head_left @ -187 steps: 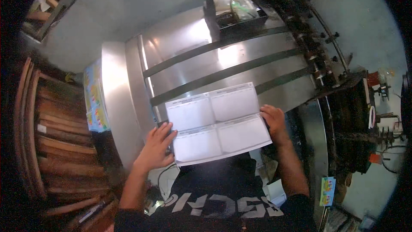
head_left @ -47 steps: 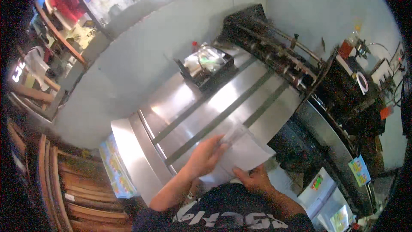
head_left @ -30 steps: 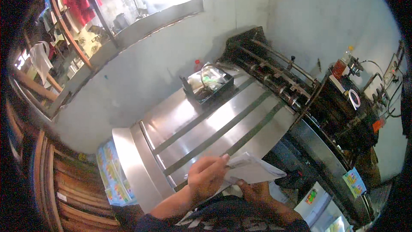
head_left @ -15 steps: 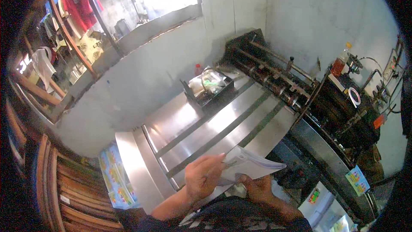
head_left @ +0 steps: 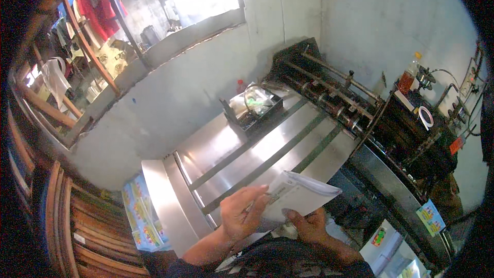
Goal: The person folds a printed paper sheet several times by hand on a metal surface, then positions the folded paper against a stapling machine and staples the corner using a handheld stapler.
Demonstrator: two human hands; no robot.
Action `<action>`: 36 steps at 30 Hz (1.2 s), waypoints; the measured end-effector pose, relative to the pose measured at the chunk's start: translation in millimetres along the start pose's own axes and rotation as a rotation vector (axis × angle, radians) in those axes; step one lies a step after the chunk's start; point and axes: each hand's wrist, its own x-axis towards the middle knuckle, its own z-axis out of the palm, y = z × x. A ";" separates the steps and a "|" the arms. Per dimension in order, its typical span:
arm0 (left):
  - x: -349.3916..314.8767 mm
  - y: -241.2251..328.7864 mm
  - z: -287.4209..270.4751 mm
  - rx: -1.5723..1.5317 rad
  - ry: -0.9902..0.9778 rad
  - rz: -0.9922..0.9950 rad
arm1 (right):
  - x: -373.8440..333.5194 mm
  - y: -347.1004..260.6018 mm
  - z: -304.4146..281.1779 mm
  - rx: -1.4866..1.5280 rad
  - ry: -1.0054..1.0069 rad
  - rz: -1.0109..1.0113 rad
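- Clearly, the white folded stack of printed paper sheets [head_left: 304, 191] sits between both hands' fingers;
- right hand [head_left: 311, 224]: thumb on top, pinching the near edge; other fingers mostly hidden;
- left hand [head_left: 243, 214]: fingers bunched at the left edge; pinching, cannot tell;
- beyond the fingertips: silver metal table [head_left: 267, 144], black rectangular tray [head_left: 265, 113].

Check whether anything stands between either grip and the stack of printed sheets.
Nothing visible does. The right grip holds the stack of printed sheets, thumb on its face. The left grip is at the stack's left edge with no object between; exact contact is unclear. The metal table with dark bands lies beyond.
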 end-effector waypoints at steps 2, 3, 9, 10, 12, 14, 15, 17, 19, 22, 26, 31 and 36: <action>0.0 0.8 -0.1 -0.009 -0.007 -0.026 | 0.2 -2.8 1.1 -0.008 0.008 -0.011; 0.5 0.9 0.0 -0.008 -0.011 -0.029 | 0.6 -3.6 1.7 -0.015 0.016 -0.020; 4.5 4.3 -1.3 -0.150 -0.042 -0.109 | 2.0 1.2 -1.0 0.053 0.051 0.018; 4.2 3.8 -2.0 -0.204 -0.064 -0.166 | 2.4 1.6 -1.5 0.052 0.052 0.017; 2.9 -0.5 -5.6 -0.325 -0.068 -0.251 | 2.9 2.2 -1.7 0.000 0.016 -0.029; 3.6 -1.6 -6.9 -0.444 -0.071 -0.335 | 4.3 2.3 -1.2 0.001 0.003 -0.050; 6.4 -1.5 -6.5 -0.402 -0.082 -0.252 | 5.1 2.2 -1.2 0.001 -0.008 -0.071; 8.5 -2.6 -5.2 -0.362 -0.094 -0.168 | 5.6 3.2 -0.9 0.028 -0.001 -0.047; 7.6 -4.9 -4.5 -0.389 -0.091 -0.154 | 5.2 3.9 -0.4 0.057 0.003 -0.019; 5.5 -0.9 -7.6 -0.357 -0.073 -0.226 | 6.7 3.0 1.5 -0.013 0.004 0.029; 10.6 3.7 -7.8 -0.144 -0.084 -0.106 | 25.5 -22.2 -0.2 -0.238 0.276 -0.633; 10.0 10.9 -3.5 0.070 -0.116 -0.027 | 26.7 -95.4 -9.1 -1.022 -0.019 -0.850; 9.9 16.9 -1.3 0.093 -0.106 0.032 | 33.0 -92.7 -3.7 -0.926 -0.056 -0.903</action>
